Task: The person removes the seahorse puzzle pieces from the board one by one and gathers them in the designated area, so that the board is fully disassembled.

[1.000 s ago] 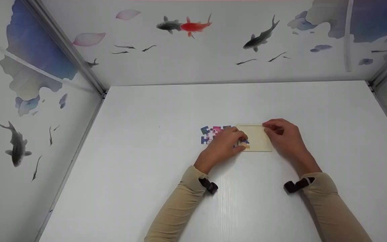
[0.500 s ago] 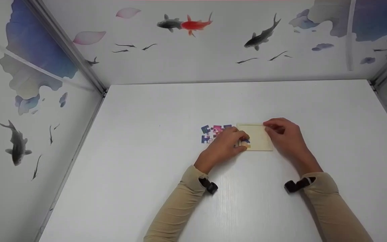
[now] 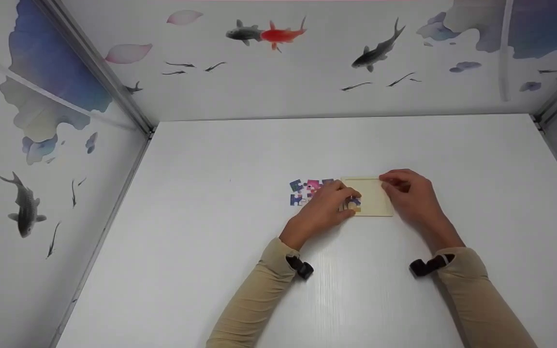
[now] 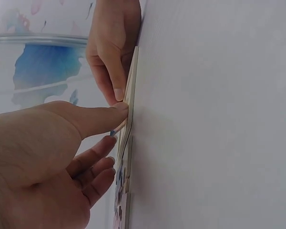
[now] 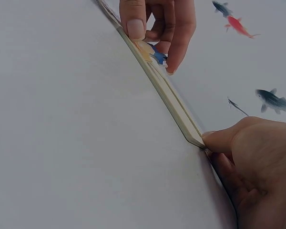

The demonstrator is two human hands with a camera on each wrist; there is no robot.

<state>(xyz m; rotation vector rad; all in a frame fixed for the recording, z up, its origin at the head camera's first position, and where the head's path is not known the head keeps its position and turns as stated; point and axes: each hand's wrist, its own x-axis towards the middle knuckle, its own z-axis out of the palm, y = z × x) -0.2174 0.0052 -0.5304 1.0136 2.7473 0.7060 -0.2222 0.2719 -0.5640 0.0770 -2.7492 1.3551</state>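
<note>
A shallow pale wooden puzzle tray [image 3: 376, 197] lies on the white table. Over its front left corner, my left hand [image 3: 321, 205] pinches a blue and yellow jigsaw piece [image 3: 354, 204] between thumb and index finger, partly hiding it. In the right wrist view that jigsaw piece [image 5: 157, 56] sits close to the tray's rim, slightly tilted. My right hand [image 3: 411, 195] grips the tray's right edge, thumb on the rim in the right wrist view. Several loose jigsaw pieces [image 3: 313, 185] in pink, blue and purple lie left of the tray, some hidden beneath my left hand.
The white table [image 3: 201, 217] extends around the tray on all sides. White walls with painted fish [image 3: 278, 35] enclose the back and sides. A black strap camera [image 3: 302, 268] is on the left wrist, and another black camera [image 3: 421, 268] is on the right.
Both hands stay almost in place. The left fingers shift slightly at the tray's corner, and the blue and yellow jigsaw piece shows at a slightly different angle. The right hand keeps its grip.
</note>
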